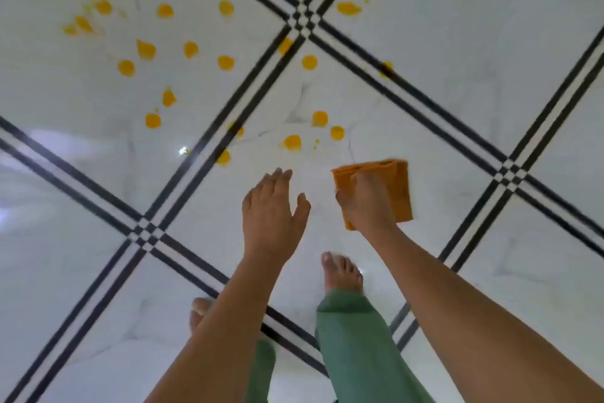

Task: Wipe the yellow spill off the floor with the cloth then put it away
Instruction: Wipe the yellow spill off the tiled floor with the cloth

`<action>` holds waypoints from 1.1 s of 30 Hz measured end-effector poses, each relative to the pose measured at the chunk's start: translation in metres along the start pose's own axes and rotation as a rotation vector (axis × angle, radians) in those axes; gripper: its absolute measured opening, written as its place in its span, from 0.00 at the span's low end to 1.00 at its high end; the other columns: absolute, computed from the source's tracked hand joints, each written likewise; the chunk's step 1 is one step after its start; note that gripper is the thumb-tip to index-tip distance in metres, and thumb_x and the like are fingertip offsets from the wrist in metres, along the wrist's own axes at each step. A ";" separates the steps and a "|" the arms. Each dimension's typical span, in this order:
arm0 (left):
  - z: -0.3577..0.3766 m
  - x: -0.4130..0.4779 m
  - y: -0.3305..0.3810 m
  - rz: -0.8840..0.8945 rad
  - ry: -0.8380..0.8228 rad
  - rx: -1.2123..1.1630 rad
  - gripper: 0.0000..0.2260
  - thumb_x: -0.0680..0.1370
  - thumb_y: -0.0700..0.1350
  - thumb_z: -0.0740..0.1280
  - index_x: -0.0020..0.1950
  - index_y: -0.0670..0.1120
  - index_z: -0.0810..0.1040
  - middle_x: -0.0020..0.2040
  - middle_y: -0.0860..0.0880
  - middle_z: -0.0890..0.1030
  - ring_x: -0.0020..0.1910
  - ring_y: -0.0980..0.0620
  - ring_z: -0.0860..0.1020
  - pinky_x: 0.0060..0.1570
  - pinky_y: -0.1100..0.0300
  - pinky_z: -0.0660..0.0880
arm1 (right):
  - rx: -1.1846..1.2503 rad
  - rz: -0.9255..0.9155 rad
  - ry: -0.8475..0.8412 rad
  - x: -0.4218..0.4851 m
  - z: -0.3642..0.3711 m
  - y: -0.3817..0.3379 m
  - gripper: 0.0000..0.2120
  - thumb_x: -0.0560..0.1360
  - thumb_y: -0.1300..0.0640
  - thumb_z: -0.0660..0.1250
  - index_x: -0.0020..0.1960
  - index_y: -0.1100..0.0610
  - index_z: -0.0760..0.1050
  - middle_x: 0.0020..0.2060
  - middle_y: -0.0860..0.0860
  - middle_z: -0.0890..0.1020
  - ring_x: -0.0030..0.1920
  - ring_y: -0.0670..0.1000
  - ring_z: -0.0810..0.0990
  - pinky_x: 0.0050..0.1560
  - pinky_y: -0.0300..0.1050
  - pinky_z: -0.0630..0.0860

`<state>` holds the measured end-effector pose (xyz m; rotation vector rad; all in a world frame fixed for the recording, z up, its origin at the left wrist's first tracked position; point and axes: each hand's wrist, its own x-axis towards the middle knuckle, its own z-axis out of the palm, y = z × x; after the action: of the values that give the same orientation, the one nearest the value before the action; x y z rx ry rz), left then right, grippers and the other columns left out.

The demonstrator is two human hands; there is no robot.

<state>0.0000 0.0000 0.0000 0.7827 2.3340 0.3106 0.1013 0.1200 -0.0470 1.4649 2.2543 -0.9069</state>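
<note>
White floor tiles (457, 53) with black double lines filled the whole view, shiny and a little blurred. On them lay the yellow spill (225, 62), not one puddle but many small round blobs. Most blobs sat up and to the left, and a few more sat at the top right. The closest ones (292, 142) lay just ahead of the hands.

The orange cloth (397, 190) was folded into a flat pad. It was in the right hand (367, 203), which was closed on it, fingers curled over its near edge. The cloth looked like it was held above the floor, not pressed on it, but that was hard to tell. No blob touched it.

From the cloth, the near blobs lay forward and a bit to the left. The big group lay much farther forward and left. So the right hand was the closer one to the near blobs, and it would likely have to reach forward and left to start wiping.

The left hand (271, 209) held nothing. Its fingers were apart and stretched out flat over the floor.

Below the arms were two bare feet (341, 273) and green trouser legs (356, 347). The left foot was partly hidden by the left arm. No place to put the cloth away could be seen. The blur made some blobs on the black lines hard to make out.
</note>
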 end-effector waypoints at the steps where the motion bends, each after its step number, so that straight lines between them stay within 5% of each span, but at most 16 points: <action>1: 0.023 0.014 -0.012 0.006 0.004 -0.009 0.22 0.79 0.51 0.58 0.72 0.47 0.64 0.73 0.47 0.65 0.72 0.48 0.61 0.70 0.52 0.55 | -0.039 0.023 0.003 0.014 0.019 0.008 0.16 0.75 0.50 0.64 0.54 0.62 0.71 0.50 0.58 0.77 0.52 0.57 0.76 0.45 0.44 0.68; 4: 0.083 0.048 -0.048 0.028 0.045 0.014 0.22 0.79 0.51 0.57 0.72 0.46 0.65 0.73 0.46 0.65 0.73 0.47 0.61 0.70 0.51 0.55 | -0.173 0.053 0.089 0.049 0.070 0.038 0.23 0.74 0.49 0.66 0.62 0.62 0.68 0.58 0.61 0.72 0.58 0.60 0.71 0.56 0.51 0.68; 8: 0.121 0.074 -0.078 0.101 0.154 -0.022 0.24 0.76 0.52 0.53 0.69 0.43 0.69 0.70 0.44 0.69 0.71 0.44 0.64 0.67 0.47 0.59 | -0.157 -0.035 0.416 0.064 0.105 0.061 0.13 0.71 0.55 0.69 0.49 0.64 0.73 0.46 0.63 0.75 0.46 0.63 0.73 0.47 0.56 0.72; 14: 0.108 0.119 -0.103 0.236 0.316 0.003 0.22 0.76 0.49 0.55 0.66 0.41 0.71 0.68 0.41 0.72 0.69 0.42 0.67 0.66 0.48 0.58 | 0.206 -0.092 0.484 0.104 0.090 0.032 0.08 0.76 0.61 0.63 0.52 0.64 0.74 0.47 0.58 0.75 0.49 0.54 0.73 0.53 0.36 0.64; 17: 0.089 0.147 -0.121 0.242 0.405 0.014 0.21 0.76 0.49 0.55 0.66 0.41 0.71 0.67 0.41 0.72 0.68 0.43 0.66 0.67 0.49 0.57 | 0.219 -0.215 0.598 0.131 0.086 0.003 0.13 0.77 0.53 0.62 0.56 0.60 0.73 0.50 0.54 0.77 0.53 0.54 0.75 0.57 0.45 0.70; 21: 0.077 0.170 -0.148 0.297 0.436 0.077 0.21 0.77 0.48 0.55 0.67 0.40 0.70 0.68 0.40 0.72 0.69 0.46 0.64 0.69 0.51 0.52 | -0.218 -0.003 0.510 0.125 0.123 0.012 0.34 0.74 0.33 0.48 0.73 0.52 0.58 0.72 0.61 0.62 0.72 0.64 0.59 0.67 0.65 0.58; 24: 0.079 0.175 -0.162 0.324 0.418 0.145 0.22 0.77 0.49 0.54 0.69 0.41 0.66 0.70 0.41 0.69 0.71 0.47 0.60 0.70 0.53 0.49 | -0.327 -0.041 0.445 0.162 0.122 -0.011 0.35 0.73 0.31 0.42 0.75 0.46 0.52 0.74 0.63 0.56 0.73 0.67 0.53 0.67 0.69 0.53; 28: 0.075 0.166 -0.172 0.125 0.469 0.095 0.24 0.77 0.49 0.53 0.72 0.42 0.64 0.72 0.43 0.65 0.73 0.48 0.57 0.71 0.54 0.46 | -0.466 -0.347 0.383 0.182 0.119 -0.052 0.30 0.76 0.35 0.41 0.75 0.43 0.48 0.75 0.61 0.54 0.73 0.67 0.50 0.68 0.69 0.50; 31: 0.072 0.156 -0.181 0.023 0.474 0.086 0.25 0.77 0.50 0.51 0.73 0.42 0.62 0.73 0.43 0.64 0.73 0.47 0.57 0.70 0.53 0.45 | -0.580 -0.666 0.251 0.133 0.135 -0.020 0.27 0.76 0.35 0.44 0.74 0.40 0.53 0.74 0.60 0.56 0.73 0.66 0.53 0.67 0.69 0.57; 33: 0.072 0.151 -0.189 -0.010 0.474 0.104 0.25 0.77 0.51 0.51 0.73 0.43 0.62 0.73 0.43 0.64 0.73 0.47 0.58 0.71 0.52 0.46 | -0.604 -0.684 0.239 0.134 0.127 -0.014 0.28 0.75 0.33 0.43 0.73 0.39 0.55 0.73 0.60 0.61 0.71 0.66 0.58 0.62 0.68 0.62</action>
<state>-0.1315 -0.0574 -0.2082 0.8140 2.8149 0.4090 0.0199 0.1283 -0.2133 0.5605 2.9069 -0.1315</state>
